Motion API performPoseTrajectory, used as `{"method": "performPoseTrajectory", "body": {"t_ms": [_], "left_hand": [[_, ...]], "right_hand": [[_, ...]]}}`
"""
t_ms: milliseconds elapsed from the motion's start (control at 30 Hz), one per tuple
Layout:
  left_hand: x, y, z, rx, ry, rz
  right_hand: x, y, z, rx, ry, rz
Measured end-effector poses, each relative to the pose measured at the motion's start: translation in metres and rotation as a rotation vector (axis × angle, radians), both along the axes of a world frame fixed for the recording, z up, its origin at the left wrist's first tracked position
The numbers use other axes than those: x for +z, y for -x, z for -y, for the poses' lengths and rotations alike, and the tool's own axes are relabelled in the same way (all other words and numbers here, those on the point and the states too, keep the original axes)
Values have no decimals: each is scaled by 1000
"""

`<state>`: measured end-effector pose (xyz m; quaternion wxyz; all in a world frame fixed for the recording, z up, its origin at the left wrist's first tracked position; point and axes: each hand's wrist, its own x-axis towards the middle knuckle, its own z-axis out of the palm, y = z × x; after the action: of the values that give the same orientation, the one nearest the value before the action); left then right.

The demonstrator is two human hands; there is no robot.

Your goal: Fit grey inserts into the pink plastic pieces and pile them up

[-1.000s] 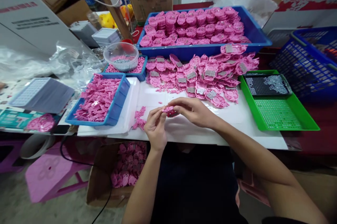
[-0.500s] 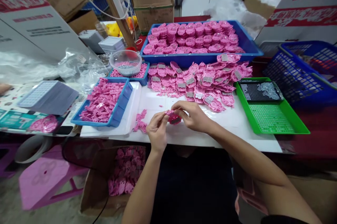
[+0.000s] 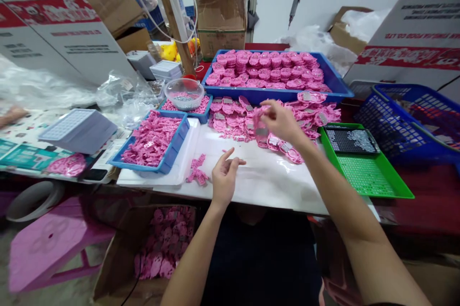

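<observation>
A blurred pink plastic shell (image 3: pixel 259 125) with a flat grey patch was at mid-frame, held in the right hand's (image 3: pixel 282 120) pinched fingers. Just below centre, the left hand (image 3: pixel 224 175) had loosely spread fingers over the smooth white table (image 3: pixel 268 179).

Large white cardboard carton with a red band, at right (image 3: pixel 406 33): red capitals end in "FOOD CO. LTD." Its other print, and that on the white, red-banded cardboard carton at left (image 3: pixel 61 38), is too blurred to read.
</observation>
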<state>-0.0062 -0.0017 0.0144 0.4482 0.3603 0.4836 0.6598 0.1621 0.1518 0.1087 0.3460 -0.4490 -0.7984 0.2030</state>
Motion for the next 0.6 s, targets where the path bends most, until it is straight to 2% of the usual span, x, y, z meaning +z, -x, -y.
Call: {"method": "performPoseTrajectory", "body": {"t_ms": [67, 133, 233, 300, 433, 500, 600], "left_hand": [[2, 0, 2, -15, 15, -10], [3, 0, 3, -28, -2, 5], [1, -1, 2, -66, -41, 44], [-1, -1, 1, -82, -62, 63], [-3, 0, -2, -81, -93, 32], [-3, 2, -2, -76, -87, -2], [-4, 3, -4, -69, -73, -34]], "right_hand": [[10, -11, -36, -199, -95, 161], [16, -15, -63, -325, -131, 388], [12, 0, -76, -411, -264, 622], [3, 24, -69, -309, -357, 664], [-23, 87, -45, 266, -350, 724], [-34, 112, -39, 378, -345, 751], [-40, 135, -44, 429, -430, 817]]}}
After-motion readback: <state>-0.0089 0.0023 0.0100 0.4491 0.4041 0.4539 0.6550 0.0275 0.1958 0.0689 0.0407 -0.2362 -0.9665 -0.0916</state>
